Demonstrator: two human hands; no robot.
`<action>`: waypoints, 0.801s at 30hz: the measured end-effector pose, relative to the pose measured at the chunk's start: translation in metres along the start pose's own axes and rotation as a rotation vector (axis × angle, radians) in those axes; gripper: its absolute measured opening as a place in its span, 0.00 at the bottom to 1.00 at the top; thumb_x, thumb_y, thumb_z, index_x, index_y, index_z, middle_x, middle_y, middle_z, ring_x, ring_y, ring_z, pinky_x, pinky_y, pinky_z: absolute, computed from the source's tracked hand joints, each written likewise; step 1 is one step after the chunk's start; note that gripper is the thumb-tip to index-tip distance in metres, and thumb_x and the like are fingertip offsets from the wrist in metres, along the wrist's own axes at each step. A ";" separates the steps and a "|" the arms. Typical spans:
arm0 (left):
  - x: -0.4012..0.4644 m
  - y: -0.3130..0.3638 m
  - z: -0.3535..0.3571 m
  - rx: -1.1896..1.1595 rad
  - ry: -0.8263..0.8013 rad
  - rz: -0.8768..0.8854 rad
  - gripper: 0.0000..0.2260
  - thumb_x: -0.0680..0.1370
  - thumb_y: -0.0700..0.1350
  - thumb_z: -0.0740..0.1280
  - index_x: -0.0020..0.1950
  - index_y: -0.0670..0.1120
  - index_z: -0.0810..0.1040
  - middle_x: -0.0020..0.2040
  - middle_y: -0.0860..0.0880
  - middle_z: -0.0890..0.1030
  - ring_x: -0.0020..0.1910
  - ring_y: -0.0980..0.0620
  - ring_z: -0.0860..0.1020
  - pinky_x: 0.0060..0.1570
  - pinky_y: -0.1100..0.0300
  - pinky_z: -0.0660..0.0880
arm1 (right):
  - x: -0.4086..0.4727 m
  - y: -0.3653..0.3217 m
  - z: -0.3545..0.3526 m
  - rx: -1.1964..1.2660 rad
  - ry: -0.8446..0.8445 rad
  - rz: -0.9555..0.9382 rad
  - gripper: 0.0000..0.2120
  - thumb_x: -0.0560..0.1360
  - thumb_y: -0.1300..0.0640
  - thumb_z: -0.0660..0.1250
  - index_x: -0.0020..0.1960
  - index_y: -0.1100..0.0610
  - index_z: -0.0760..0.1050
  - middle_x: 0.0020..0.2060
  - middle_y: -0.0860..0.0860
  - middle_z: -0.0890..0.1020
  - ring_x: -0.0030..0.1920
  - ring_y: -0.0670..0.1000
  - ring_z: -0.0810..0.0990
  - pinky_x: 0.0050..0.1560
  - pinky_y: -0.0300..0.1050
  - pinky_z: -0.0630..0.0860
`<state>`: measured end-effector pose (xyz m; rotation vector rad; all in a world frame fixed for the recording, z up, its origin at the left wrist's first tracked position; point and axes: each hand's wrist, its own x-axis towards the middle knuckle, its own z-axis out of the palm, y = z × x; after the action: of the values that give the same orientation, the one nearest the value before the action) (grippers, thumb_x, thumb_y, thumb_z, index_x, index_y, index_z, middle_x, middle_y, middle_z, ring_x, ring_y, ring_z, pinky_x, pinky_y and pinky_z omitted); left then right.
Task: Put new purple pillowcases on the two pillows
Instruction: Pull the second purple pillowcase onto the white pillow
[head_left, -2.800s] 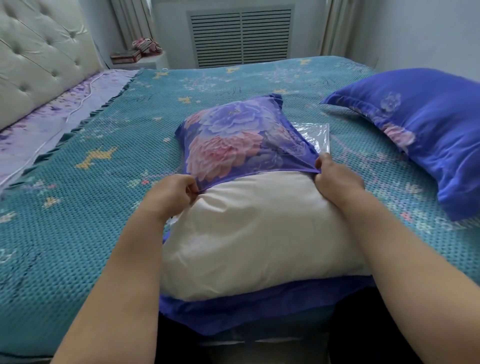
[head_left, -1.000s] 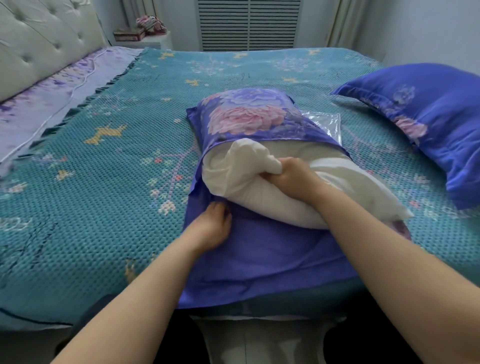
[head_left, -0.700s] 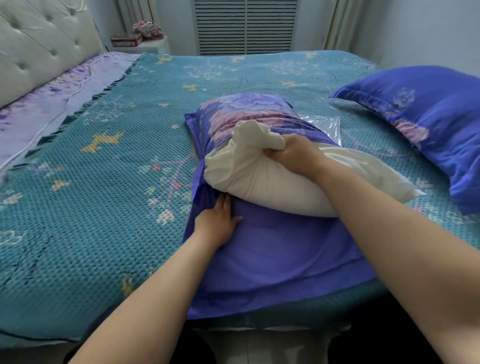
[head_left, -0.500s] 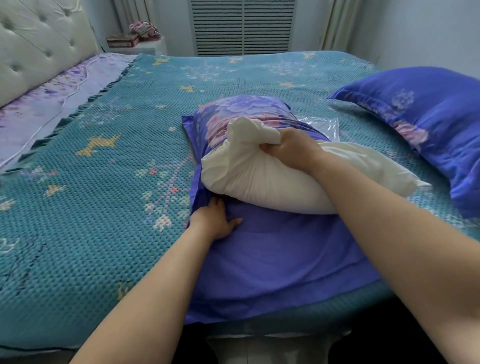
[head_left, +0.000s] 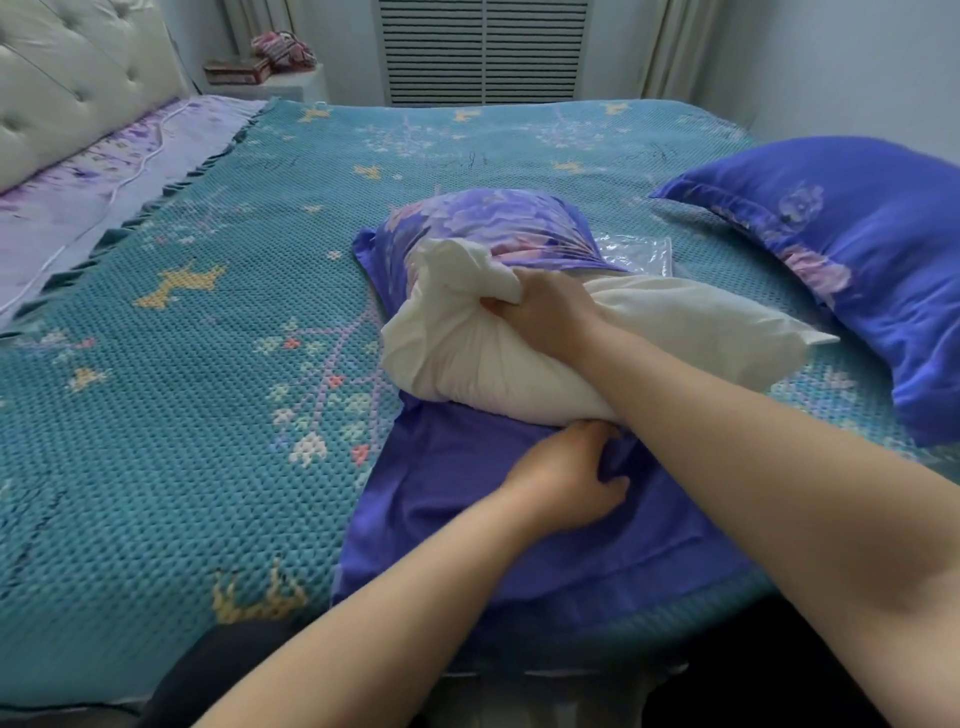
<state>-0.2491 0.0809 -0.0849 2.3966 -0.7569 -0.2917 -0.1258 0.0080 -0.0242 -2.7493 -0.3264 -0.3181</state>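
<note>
The white pillow (head_left: 545, 353) is being worked into the purple pillowcase (head_left: 498, 499), the second of the two cases to be filled. One corner of the pillow is being gripped in a bunch by the right hand (head_left: 540, 312), clenched on the cloth, and is being folded towards the case's flowered far end (head_left: 498, 223), where the far part of the pillow is already being covered. The near flap of the case, spread flat in front of the pillow towards the bed's edge, is being pinched by the left hand (head_left: 566, 478) just under the pillow's near side. To the right of the pillow, the other pillow (head_left: 857, 260) is lying on the teal bedspread (head_left: 182, 338), already dressed in purple. Just behind the white pillow, a clear plastic wrapper (head_left: 639, 249) is lying flat.

By the look of it, roughly half the pillow is not yet cased. The next move is being judged to call for the bunched corner to be pushed deep inside while the opening is held wide.
</note>
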 end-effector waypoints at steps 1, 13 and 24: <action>-0.007 -0.004 -0.010 0.152 0.032 0.018 0.19 0.74 0.52 0.66 0.64 0.50 0.71 0.62 0.48 0.76 0.58 0.45 0.76 0.51 0.53 0.75 | -0.004 0.001 0.006 -0.083 -0.044 0.001 0.21 0.77 0.39 0.56 0.66 0.46 0.72 0.64 0.51 0.77 0.64 0.56 0.75 0.64 0.50 0.67; -0.031 -0.092 -0.077 0.538 0.675 -0.005 0.10 0.67 0.51 0.63 0.36 0.45 0.77 0.56 0.48 0.74 0.43 0.43 0.79 0.29 0.54 0.74 | -0.028 -0.013 0.017 -0.408 -0.339 -0.008 0.18 0.75 0.43 0.59 0.58 0.51 0.77 0.57 0.53 0.80 0.58 0.56 0.78 0.53 0.46 0.70; 0.008 -0.070 -0.071 0.364 0.606 0.120 0.19 0.67 0.45 0.57 0.51 0.49 0.82 0.43 0.48 0.85 0.44 0.44 0.80 0.37 0.56 0.75 | -0.070 0.008 0.006 -0.286 -0.314 -0.079 0.17 0.78 0.47 0.57 0.65 0.50 0.68 0.57 0.51 0.81 0.60 0.54 0.77 0.70 0.57 0.53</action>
<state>-0.1849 0.1564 -0.0706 2.5421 -0.6965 0.6480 -0.1895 -0.0102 -0.0500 -3.0757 -0.5052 0.0566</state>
